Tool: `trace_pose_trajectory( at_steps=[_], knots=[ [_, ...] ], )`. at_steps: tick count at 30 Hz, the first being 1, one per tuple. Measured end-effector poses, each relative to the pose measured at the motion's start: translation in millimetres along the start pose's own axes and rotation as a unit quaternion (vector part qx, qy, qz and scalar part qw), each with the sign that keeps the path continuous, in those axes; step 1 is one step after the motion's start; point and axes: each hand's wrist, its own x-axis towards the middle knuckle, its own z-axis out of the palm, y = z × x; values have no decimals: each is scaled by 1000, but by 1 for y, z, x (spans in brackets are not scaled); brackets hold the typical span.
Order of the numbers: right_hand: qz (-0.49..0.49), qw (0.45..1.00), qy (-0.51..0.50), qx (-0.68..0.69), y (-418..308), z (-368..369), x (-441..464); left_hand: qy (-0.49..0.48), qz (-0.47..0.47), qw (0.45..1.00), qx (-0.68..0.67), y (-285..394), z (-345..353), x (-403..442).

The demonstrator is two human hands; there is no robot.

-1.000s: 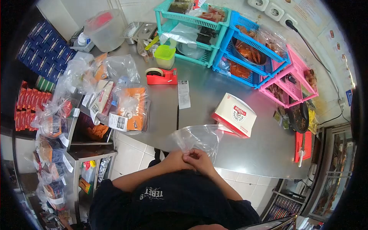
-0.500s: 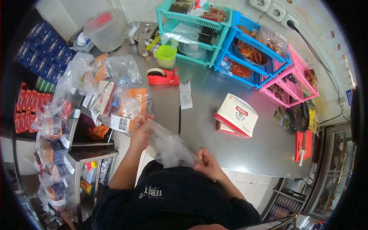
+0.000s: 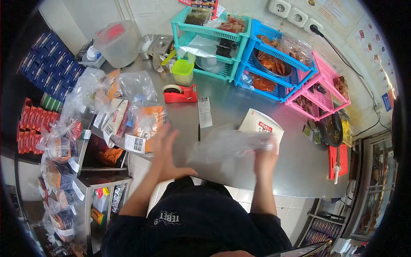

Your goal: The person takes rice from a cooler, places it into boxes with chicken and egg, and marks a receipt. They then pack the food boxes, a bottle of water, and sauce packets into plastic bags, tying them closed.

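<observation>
A clear plastic bag (image 3: 222, 145), smeared by motion, stretches out over the steel table from my right hand (image 3: 266, 156), whose fingers are closed on one end of it. Behind the bag, partly covered by it, stands a white and red food box (image 3: 257, 120) with printed lettering. My left hand (image 3: 165, 154) is empty, fingers and thumb spread, blurred at the tips. It is beside an orange printed package (image 3: 150, 122) in clear plastic, close to a white label (image 3: 135, 143). A paper receipt (image 3: 205, 112) lies flat beyond the bag, with a thin black stick (image 3: 199, 132) near it.
At the back stand a red tape dispenser (image 3: 180, 94), a green-lidded tub (image 3: 183, 72), and teal (image 3: 209, 30), blue (image 3: 278, 83) and pink (image 3: 317, 96) tiered baskets. A knife (image 3: 338, 165) lies on a red board at right. Bagged packages crowd the left.
My left hand has let go of the bag and opened. My right hand has moved right and forward, carrying the bag from in front of my body to over the table and box.
</observation>
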Motion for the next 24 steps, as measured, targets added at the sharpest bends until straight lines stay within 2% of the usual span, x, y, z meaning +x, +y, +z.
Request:
trace_pose_trajectory(
  at_steps=[1, 2, 3, 4, 5, 6, 7, 8, 9, 10, 11, 12, 13, 14, 15, 16, 17, 18, 19, 20, 21, 22, 23, 24],
  knots=[
    [-59, 977, -137, -155, 8, 5, -13, 64, 52, 995, 57, 7, 6, 4],
    [-112, 935, -228, -246, -7, 26, -32, 133, 96, 979, 119, 14, 13, 7],
    [-164, 873, -315, -335, -26, 42, -45, 93, 150, 983, 52, 13, 15, 12],
    [-172, 870, -317, -336, -30, 38, -43, 55, 204, 977, -16, 12, 15, 17],
    [-166, 829, -275, -457, -36, 29, -35, 63, 210, 976, -14, 9, 9, 15],
    [-155, 776, -222, -569, -41, 22, -28, 44, 63, 997, 16, 1, -3, 8],
    [-162, 776, -219, -569, -48, 17, -20, 23, -86, 995, 44, -5, -14, 5],
    [-294, 760, -160, -557, -57, 12, -12, 27, -83, 995, 43, -10, -20, 8],
    [-420, 728, -100, -533, -62, 9, -7, 85, -16, 987, 139, -14, -25, 12],
    [-422, 726, -102, -534, -59, 4, -6, 140, 49, 961, 232, -17, -30, 15],
    [-310, 870, -185, -334, -51, -2, -8, 145, 49, 961, 231, -20, -34, 18],
    [-175, 945, -255, -109, -48, -6, -8, 170, 8, 962, 212, -24, -40, 24],
    [-180, 944, -255, -109, -50, -8, -8, 194, -31, 961, 192, -29, -47, 28],
    [-85, 944, -306, -83, -54, -8, -9, 165, -94, 980, 60, -36, -56, 29],
    [10, 933, -355, -57, -58, -7, -7, 171, -90, 979, 61, -48, -70, 21],
    [105, 910, -400, -32, -61, -5, -2, 139, -95, 979, -113, -58, -86, 8],
    [97, 909, -403, -34, -62, -1, 8, 101, -95, 949, -282, -67, -95, 1],
    [-13, 894, -357, -269, -60, 4, 22, 106, -88, 950, -282, -61, -104, 4],
    [-120, 821, -281, -483, -57, 11, 34, 21, 12, 967, -252, -49, -121, 6],
    [-67, 827, -219, -513, -56, 18, 50, -66, 111, 967, -218, -44, -133, 9],
    [-71, 827, -219, -513, -54, 28, 62, -64, 114, 968, -216, -49, -138, 10],
    [-208, 801, -228, -513, -53, 42, 74, 46, 44, 997, -49, -55, -143, 11],
    [-343, 759, -234, -502, -53, 57, 86, 158, -29, 980, 120, -63, -149, 12],
    [-311, 771, -398, -388, -53, 77, 95, 224, -57, 955, 184, -74, -160, 12]
  ],
)
